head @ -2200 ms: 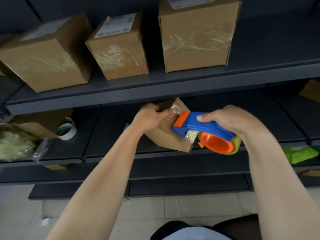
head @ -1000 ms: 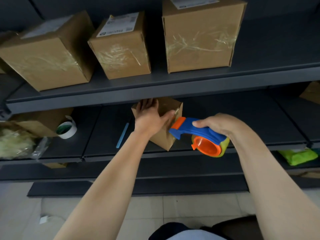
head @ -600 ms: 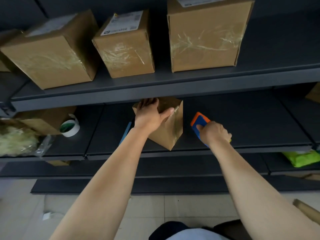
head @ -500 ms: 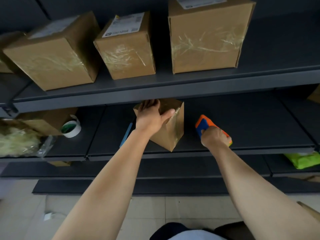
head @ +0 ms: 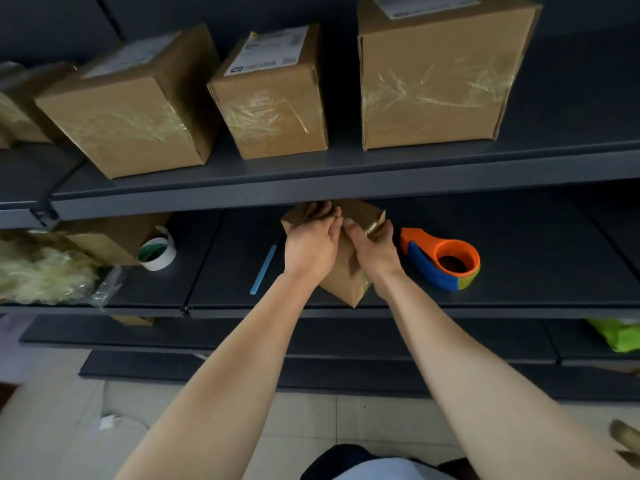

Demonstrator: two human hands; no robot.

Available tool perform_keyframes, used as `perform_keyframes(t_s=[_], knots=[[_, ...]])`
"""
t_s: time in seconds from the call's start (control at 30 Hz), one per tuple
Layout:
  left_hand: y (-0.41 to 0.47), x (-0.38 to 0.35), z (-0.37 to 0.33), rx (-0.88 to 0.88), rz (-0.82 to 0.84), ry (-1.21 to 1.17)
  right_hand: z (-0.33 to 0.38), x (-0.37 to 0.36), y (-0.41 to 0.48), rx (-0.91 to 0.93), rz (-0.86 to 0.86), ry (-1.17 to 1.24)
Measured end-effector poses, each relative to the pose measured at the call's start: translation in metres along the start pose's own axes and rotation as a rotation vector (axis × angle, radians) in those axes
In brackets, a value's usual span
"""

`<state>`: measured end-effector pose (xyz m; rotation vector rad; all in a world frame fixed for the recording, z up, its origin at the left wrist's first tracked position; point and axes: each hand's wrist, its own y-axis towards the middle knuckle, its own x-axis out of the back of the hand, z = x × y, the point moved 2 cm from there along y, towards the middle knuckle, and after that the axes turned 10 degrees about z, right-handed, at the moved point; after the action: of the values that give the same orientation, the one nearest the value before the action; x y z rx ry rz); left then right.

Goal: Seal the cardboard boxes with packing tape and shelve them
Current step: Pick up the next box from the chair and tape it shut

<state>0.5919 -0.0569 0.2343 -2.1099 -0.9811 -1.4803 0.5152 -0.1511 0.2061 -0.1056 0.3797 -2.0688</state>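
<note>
between left hand (head: 311,244) and right hand (head: 373,248), both gripping it, sits the small box (head: 345,284).

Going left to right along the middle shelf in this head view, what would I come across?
A bag of pale filler, a white tape roll, a blue stick, the small cardboard box, then the tape dispenser.

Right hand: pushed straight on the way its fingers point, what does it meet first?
The small cardboard box, which the right hand grips; what lies beyond it is unclear in depth.
</note>
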Motion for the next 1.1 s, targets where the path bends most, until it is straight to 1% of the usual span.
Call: perform_keyframes(t_s=[0.1, 0.2, 0.33, 0.4, 0.47, 0.5, 0.57, 0.63, 0.7, 0.73, 0.77, 0.8, 0.87, 0.97, 1.03, 1.1], knots=[[-0.005, 0.003, 0.012, -0.006, -0.042, 0.117, -0.001, 0.001, 0.007, 0.007, 0.071, -0.051], [-0.004, 0.003, 0.019, 0.035, -0.018, 0.089, -0.002, 0.002, 0.016, -0.018, 0.132, -0.106], [-0.003, 0.005, 0.021, 0.073, -0.006, -0.003, -0.011, 0.002, 0.014, 0.002, 0.182, 0.039], [-0.003, 0.009, 0.018, 0.103, 0.056, 0.021, -0.025, 0.005, 0.011, 0.0, 0.173, 0.135], [-0.005, 0.012, 0.008, 0.153, 0.135, 0.14, -0.044, 0.006, 0.008, -0.057, 0.15, 0.129], [-0.005, 0.014, 0.002, 0.171, 0.157, 0.17, -0.055, 0.005, 0.006, -0.124, 0.145, 0.083], [-0.003, 0.018, -0.006, 0.172, 0.167, 0.143, -0.072, 0.002, 0.001, -0.268, 0.133, 0.067], [-0.005, 0.025, -0.007, 0.113, 0.152, 0.124, -0.079, 0.002, -0.001, -0.314, 0.127, 0.189], [-0.009, 0.029, 0.0, 0.058, 0.102, 0.084, -0.077, 0.005, 0.002, -0.305, 0.13, 0.379], [-0.011, 0.032, 0.004, 0.06, 0.081, 0.027, -0.072, 0.005, 0.002, -0.3, 0.126, 0.427], [-0.014, 0.035, 0.011, 0.08, 0.079, -0.062, -0.068, 0.005, 0.002, -0.302, 0.11, 0.409], [-0.015, 0.039, 0.018, 0.113, 0.095, -0.169, -0.064, 0.006, 0.002, -0.308, 0.081, 0.326], [-0.016, 0.044, 0.033, 0.184, 0.133, -0.339, -0.05, 0.008, 0.004, -0.299, -0.034, 0.082], [-0.014, 0.043, 0.052, 0.301, 0.182, -0.523, -0.021, 0.009, 0.007, -0.284, -0.2, -0.251], [-0.017, 0.032, 0.054, 0.418, 0.272, -0.533, -0.007, 0.006, 0.006, -0.275, -0.273, -0.392], [-0.022, 0.014, 0.055, 0.496, 0.304, -0.421, -0.006, -0.001, 0.001, -0.264, -0.321, -0.524]])
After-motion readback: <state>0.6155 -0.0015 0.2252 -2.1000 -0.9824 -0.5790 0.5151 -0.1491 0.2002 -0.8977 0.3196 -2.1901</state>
